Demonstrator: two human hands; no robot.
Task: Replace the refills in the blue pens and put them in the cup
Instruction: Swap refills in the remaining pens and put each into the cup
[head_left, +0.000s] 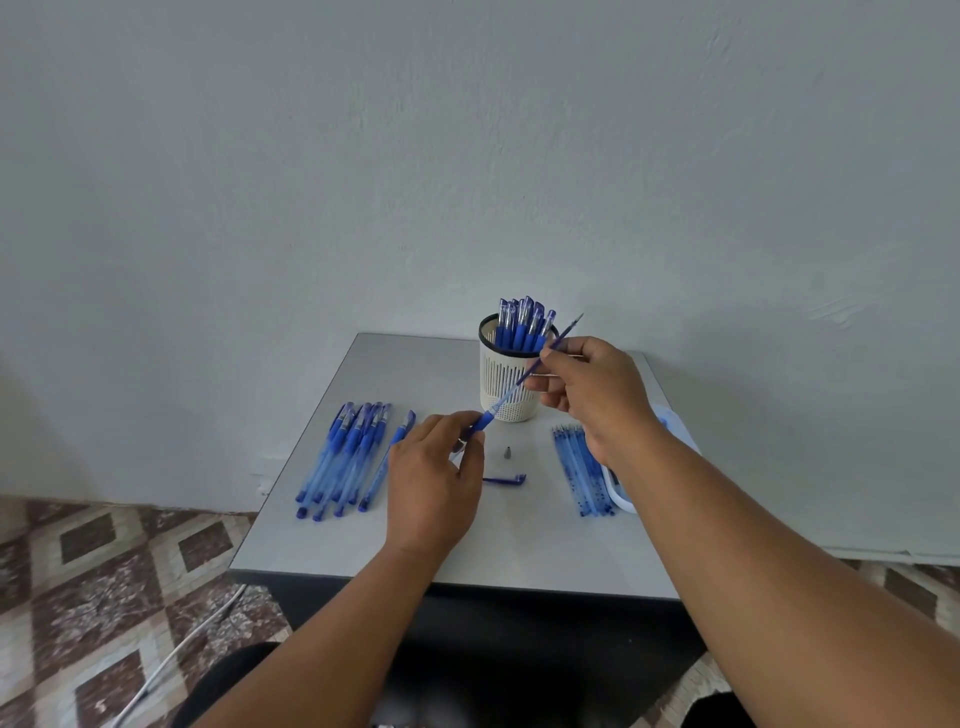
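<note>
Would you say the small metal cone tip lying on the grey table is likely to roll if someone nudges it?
Probably: the small metal cone tip looks round and tapered, so it would likely curl away. It seems light and hard to pinch.

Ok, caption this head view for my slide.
Right hand feeds a refill into the pen barrel held by left hand.

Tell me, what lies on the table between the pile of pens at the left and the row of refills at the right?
In the head view, a small metal tip and a blue pen cap lie between the pens and the refills.
</note>
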